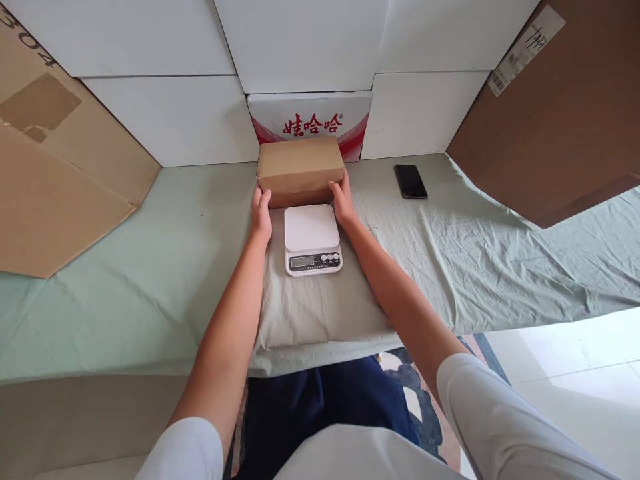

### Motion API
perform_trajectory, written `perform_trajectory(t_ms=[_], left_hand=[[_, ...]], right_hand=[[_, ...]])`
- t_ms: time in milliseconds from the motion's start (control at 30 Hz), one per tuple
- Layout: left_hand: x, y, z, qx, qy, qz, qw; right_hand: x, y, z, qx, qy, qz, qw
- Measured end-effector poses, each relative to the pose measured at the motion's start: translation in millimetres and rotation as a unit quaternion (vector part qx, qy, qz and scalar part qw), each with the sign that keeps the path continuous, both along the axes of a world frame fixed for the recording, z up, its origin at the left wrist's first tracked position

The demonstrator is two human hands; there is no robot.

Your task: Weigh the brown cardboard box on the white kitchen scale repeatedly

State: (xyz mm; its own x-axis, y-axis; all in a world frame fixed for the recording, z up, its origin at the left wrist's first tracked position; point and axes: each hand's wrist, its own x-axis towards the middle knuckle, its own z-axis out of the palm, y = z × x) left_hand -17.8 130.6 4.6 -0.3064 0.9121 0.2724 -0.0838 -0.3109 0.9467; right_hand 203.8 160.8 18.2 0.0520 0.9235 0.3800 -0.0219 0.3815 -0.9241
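Note:
A closed brown cardboard box (300,163) is held between my two hands at the back of the table. My left hand (261,212) grips its left end, thumb on the front face. On the right end, my right hand (343,199) does the same, with its thumb on the front. The other fingers are partly hidden behind the box's sides. Just in front of the box lies a white digital kitchen scale (313,230), its plate bare and its display and buttons facing me. Whether the box rests on the cloth or is slightly lifted, I cannot tell.
A black phone (411,181) lies to the right on the green cloth (210,227). Behind stand white panels (305,40) and a white box with red lettering (350,110). Large cardboard pieces flank the table at left (75,167) and right (560,120).

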Motion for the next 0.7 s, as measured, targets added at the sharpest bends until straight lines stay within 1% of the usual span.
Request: perform_trajectory(t_ms=[100,167,267,367,433,467,533,633,700], left_hand=[[1,-3,2.3,-0.001,-0.006,0.000,1.000],[3,-6,7.2,0.011,-0.002,0.001,1.000],[9,-16,21.1,0.032,0.015,0.013,0.999],[15,-38,37.3,0.060,0.026,0.016,0.998],[16,-60,43.2,0.085,0.033,0.009,0.996],[17,-72,43.7,0.092,0.044,0.003,0.995],[17,-97,39.9,0.096,0.071,0.004,0.993],[21,-130,27.4,0.098,0.083,0.021,0.992],[26,-143,19.8,0.102,0.077,0.033,0.991]], right_hand=[[-2,-5,3.3,0.009,0.003,0.001,1.000],[-3,-8,9.2,0.015,0.002,0.001,1.000],[1,-17,28.4,0.045,-0.011,-0.002,0.999],[10,-38,53.1,0.082,-0.029,0.004,0.996],[19,-61,62.6,0.094,-0.039,0.013,0.995],[24,-75,63.3,0.099,-0.047,0.017,0.994],[34,-103,56.4,0.105,-0.063,0.018,0.992],[41,-138,34.1,0.117,-0.083,0.000,0.990],[41,-150,20.3,0.118,-0.089,-0.016,0.989]])
